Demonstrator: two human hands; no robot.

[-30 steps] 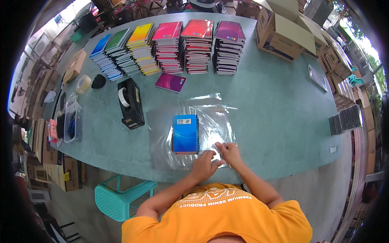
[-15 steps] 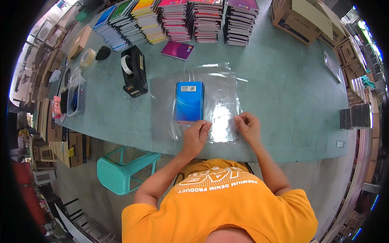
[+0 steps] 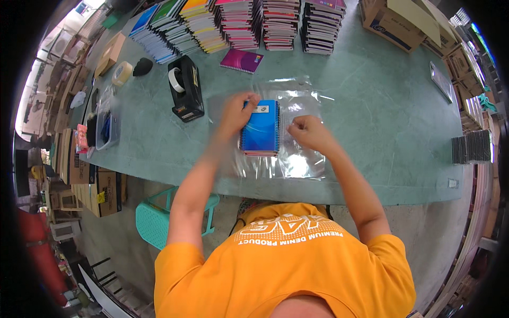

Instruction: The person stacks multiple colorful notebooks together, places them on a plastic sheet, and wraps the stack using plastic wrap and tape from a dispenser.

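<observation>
A blue spiral-bound notebook (image 3: 261, 130) with a white label lies on top of one or more clear plastic sheets (image 3: 310, 165), and pinkish edges beneath it suggest more notebooks underneath. My left hand (image 3: 237, 114) is at the notebook's upper left corner, its fingers bent together and partly blurred; whatever they pinch is hidden. Just right of the spiral edge, my right hand (image 3: 310, 132) is closed, with its fingertips pinching what looks like the clear plastic.
Beyond the sheets are a purple notebook (image 3: 242, 61) and tall stacks of coloured notebooks (image 3: 241, 29). A black tape dispenser (image 3: 185, 89) stands left. Cardboard boxes (image 3: 395, 26) occupy the far right, a clear plastic bin (image 3: 108, 126) the left edge. A turquoise stool (image 3: 154, 225) sits below the table.
Both hands have moved away from my body, from the sheet's near edge up beside the notebook. My left hand has reached the notebook's upper left corner. The view has shifted slightly.
</observation>
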